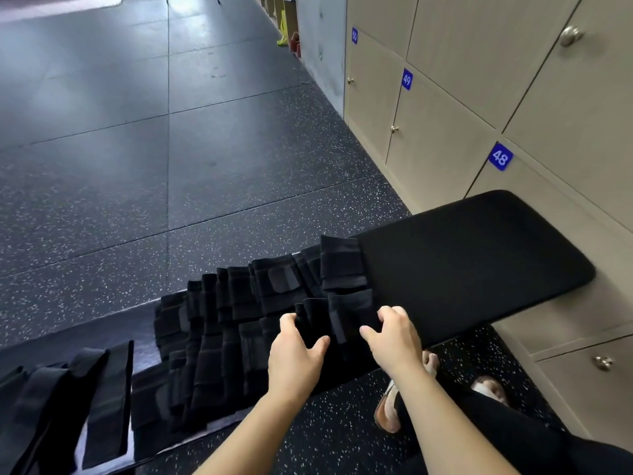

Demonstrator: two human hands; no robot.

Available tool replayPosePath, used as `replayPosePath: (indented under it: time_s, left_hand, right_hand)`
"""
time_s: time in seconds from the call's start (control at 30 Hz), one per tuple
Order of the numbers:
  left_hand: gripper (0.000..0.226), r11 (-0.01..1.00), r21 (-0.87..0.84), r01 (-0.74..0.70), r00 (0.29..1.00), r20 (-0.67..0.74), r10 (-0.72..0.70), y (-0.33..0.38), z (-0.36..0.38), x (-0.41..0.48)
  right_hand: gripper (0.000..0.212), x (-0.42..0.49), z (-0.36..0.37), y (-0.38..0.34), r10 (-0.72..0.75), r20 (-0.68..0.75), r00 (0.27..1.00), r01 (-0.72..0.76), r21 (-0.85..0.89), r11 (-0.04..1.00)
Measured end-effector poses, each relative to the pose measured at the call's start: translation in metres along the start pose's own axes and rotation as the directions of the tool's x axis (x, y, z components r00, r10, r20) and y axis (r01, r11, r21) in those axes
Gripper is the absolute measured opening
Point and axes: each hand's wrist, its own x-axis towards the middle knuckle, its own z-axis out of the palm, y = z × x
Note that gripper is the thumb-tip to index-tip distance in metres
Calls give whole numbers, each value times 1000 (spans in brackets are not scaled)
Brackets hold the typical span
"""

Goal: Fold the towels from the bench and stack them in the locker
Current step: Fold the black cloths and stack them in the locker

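While the towel (346, 320) lies on the near edge of the bench (479, 255), both hands are on it. It is a dark folded piece, and its long axis runs away from the person, across the bench. The left hand (296, 358) grips its left side, fingers curled over the cloth and thumb spread beneath. The right hand (394, 337) grips its right side in the same way. So the towel sits squarely between the two hands, at the right-hand end of the row (239, 320) of folded pieces, which overlap one another leftward along the bench.

Here's what matters for the carry: the lockers (445, 159) stand off to the right, past the bare black end of the bench, so the right hand is the nearer one and the towel would have to swing that way. Every locker door I can see is closed, and I can't tell which locker is meant to take the stack.

Far left, a few long dark strips (68, 399) lie flat on the bench end, looking unfolded. Beyond it all is speckled dark floor (239, 200).
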Motion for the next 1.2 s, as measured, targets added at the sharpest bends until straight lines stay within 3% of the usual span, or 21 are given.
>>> replayPosePath:
  time_s: [0.2,0.3,0.5,0.7,0.8,0.9,0.97,1.03,1.2]
  left_hand:
    - [35,972,-233,30,998,68,-15,5,3,0]
    - [31,951,-307,25,997,82,0,8,-1,-1]
    - [29,877,-481,-1,987,141,79,28,-18,-15]
    - [30,795,-606,1,923,306,232,79,-31,-39]
    - [29,785,-619,16,883,377,280,106,-26,-54]
    - [29,798,-603,2,829,447,335,133,-11,-72]
    - [28,797,-604,-13,778,495,388,150,1,-88]
    - [29,784,-620,19,716,556,422,164,13,-104]
    - [29,743,-616,262,548,729,411,195,39,-134]
  right_hand:
    - [26,-1,0,3,-8,-6,1000,9,112,994]
    - [20,-1,0,5,-5,32,999,-5,298,955]
    - [21,-24,-32,0,-46,14,999,25,658,752]
    - [13,-65,-93,12,22,-148,989,108,803,586]
    - [11,-87,-133,25,81,-205,975,154,896,416]
    - [9,-108,-173,39,22,-228,974,207,920,334]
    - [11,-121,-191,47,-6,-251,968,236,899,368]
    - [10,-132,-203,58,21,-329,944,281,835,473]
    - [13,-156,-228,91,137,-499,856,313,711,630]
